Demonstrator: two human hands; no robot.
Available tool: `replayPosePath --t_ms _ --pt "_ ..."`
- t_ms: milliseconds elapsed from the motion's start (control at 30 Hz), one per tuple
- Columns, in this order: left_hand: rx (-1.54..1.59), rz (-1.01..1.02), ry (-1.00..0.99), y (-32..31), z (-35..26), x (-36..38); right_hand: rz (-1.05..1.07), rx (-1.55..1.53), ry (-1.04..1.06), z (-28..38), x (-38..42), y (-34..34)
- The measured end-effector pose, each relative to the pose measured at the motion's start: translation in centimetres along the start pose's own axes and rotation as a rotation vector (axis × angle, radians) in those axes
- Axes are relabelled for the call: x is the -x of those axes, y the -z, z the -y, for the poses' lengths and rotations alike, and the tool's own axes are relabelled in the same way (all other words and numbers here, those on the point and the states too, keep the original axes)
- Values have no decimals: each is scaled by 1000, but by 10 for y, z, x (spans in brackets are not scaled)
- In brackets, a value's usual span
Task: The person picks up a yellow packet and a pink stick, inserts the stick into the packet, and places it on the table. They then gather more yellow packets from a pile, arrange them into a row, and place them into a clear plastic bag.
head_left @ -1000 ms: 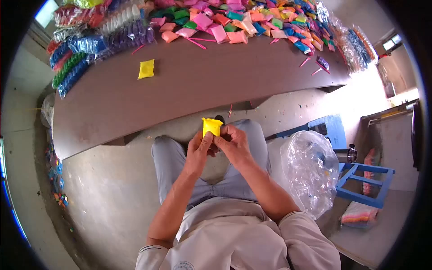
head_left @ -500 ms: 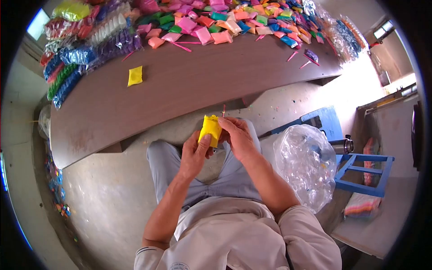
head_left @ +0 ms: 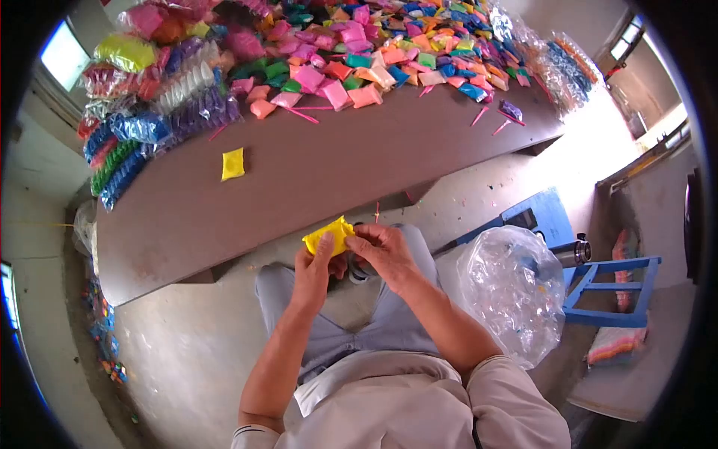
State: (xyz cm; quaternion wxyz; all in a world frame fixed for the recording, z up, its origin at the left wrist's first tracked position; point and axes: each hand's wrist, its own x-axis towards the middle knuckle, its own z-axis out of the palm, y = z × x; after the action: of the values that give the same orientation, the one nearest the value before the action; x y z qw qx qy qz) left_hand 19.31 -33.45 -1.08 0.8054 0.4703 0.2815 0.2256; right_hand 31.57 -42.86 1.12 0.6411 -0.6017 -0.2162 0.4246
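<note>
Over my lap, a small yellow packet (head_left: 327, 235) lies tilted between my two hands. My left hand (head_left: 313, 271) grips its left part, with the thumb pressed on its face. The fingers of my right hand (head_left: 385, 257) pinch the packet's right edge. A thin pink stick (head_left: 377, 212) sticks up just beyond the right fingers. On the table (head_left: 299, 165), a second yellow packet (head_left: 232, 164) lies flat, well ahead of my left hand.
A heap of small coloured packets (head_left: 351, 67) covers the table's far side. Clear bags of packets (head_left: 161, 120) are stacked at the far left. To my right stand a large clear plastic bag (head_left: 510, 299), a metal flask (head_left: 572, 252) and a blue frame (head_left: 609, 292).
The yellow packet has turned from upright to lying sideways in my hands. My right fingers have shifted from its top corner to its right edge. The view has tilted up slightly.
</note>
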Motion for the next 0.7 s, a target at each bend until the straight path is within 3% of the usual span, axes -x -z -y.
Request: replayPosePath --t_ms 267,400,533,600,633,700 --pt "-337 13 -134 -6 -45 -41 -7 -99 54 15 -47 7" --pt "-542 -63 -126 40 -45 -83 8 135 73 7 -83 11" --pt "-463 -112 -147 40 -49 -96 69 240 140 1 -108 5" --pt "-676 -91 -144 37 -49 -100 58 319 240 2 -114 1" --pt "-678 -92 -147 36 -52 -101 45 399 342 4 -118 -2" --pt "-669 -97 -104 30 -56 -103 50 451 341 6 -126 -4"
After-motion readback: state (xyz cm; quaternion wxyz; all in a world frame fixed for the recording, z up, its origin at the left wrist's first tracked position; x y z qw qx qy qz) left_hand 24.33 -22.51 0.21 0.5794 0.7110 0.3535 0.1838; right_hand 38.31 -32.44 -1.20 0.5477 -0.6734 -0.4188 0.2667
